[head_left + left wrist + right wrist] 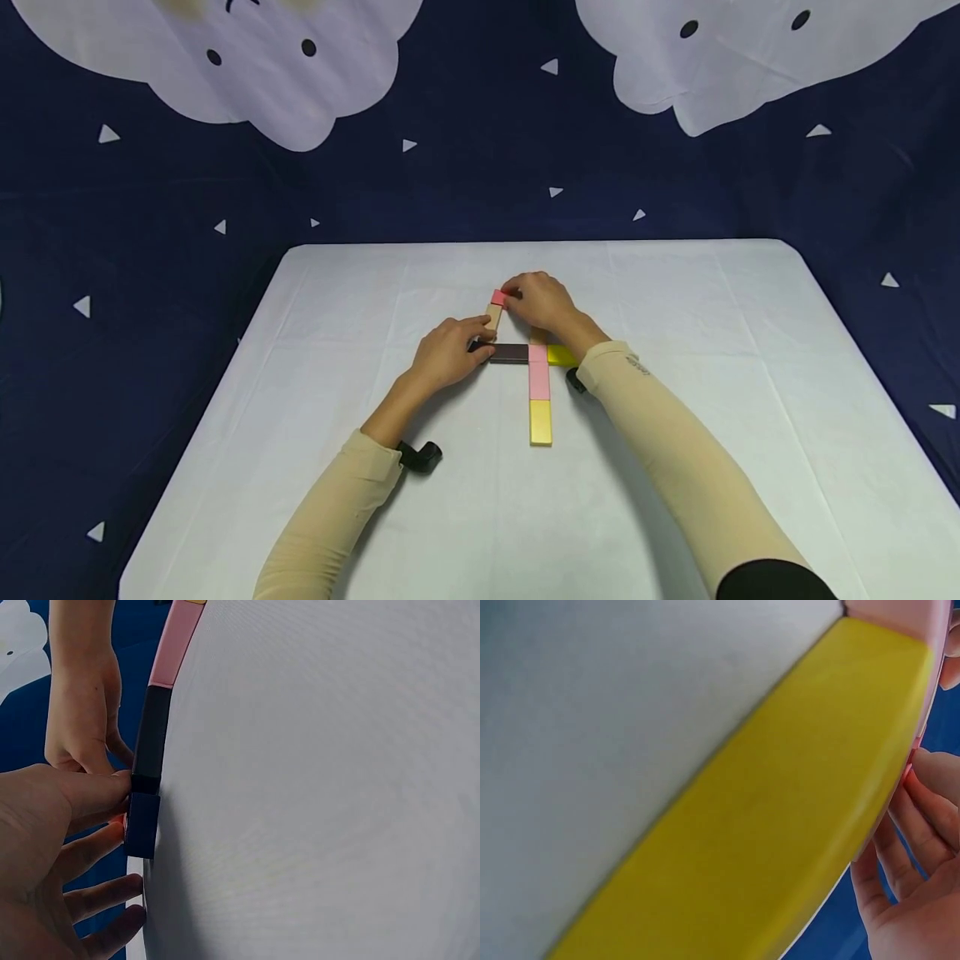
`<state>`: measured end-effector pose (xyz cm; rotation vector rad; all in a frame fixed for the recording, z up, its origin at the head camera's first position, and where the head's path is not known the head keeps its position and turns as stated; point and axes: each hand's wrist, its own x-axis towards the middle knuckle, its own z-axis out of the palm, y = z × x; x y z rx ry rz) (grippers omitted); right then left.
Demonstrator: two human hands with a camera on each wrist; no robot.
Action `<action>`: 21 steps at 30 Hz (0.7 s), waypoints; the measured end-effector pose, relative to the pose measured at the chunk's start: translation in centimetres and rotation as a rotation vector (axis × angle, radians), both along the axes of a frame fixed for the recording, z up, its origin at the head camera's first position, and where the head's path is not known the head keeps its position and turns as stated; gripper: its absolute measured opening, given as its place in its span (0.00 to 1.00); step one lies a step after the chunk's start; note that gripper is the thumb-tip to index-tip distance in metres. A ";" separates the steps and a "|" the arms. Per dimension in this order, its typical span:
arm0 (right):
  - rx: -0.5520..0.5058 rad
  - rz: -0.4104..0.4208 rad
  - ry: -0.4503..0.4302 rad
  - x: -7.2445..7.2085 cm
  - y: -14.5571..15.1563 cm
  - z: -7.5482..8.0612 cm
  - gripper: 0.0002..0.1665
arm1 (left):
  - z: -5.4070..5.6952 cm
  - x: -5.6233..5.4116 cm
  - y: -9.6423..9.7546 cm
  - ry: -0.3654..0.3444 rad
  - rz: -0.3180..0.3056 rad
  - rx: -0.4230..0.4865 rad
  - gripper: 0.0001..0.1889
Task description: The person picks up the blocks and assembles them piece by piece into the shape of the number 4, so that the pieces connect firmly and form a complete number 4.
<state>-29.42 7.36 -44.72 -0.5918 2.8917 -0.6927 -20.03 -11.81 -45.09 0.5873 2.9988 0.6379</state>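
Observation:
Flat coloured blocks lie joined on the white table. My left hand has its fingertips on a slanted tan block and its thumb at a black block. In the left wrist view, a dark blue block is beside that thumb, with straight fingers beyond it. My right hand pinches a small red block at the tan block's far end; its fingers partly hide it. Under my right wrist lies a yellow block, which fills much of the right wrist view.
From the crossing, a pink block and another yellow block run toward me. A second tan block is partly behind the right wrist. The white table meets a dark blue cloth with clouds and triangles at the back.

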 end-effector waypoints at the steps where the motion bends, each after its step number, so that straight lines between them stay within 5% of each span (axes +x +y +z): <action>1: 0.000 -0.001 -0.003 0.0 0.0 0.0 0.18 | 0.0 0.0 0.0 0.000 -0.001 0.002 0.16; 10: -0.005 0.011 -0.008 0.0 -0.1 -0.1 0.18 | -0.2 0.0 -0.3 0.006 -0.013 0.020 0.18; 21: -0.020 0.004 0.007 0.1 0.0 -0.1 0.17 | -0.3 0.4 -1.5 -0.039 -0.007 0.123 0.38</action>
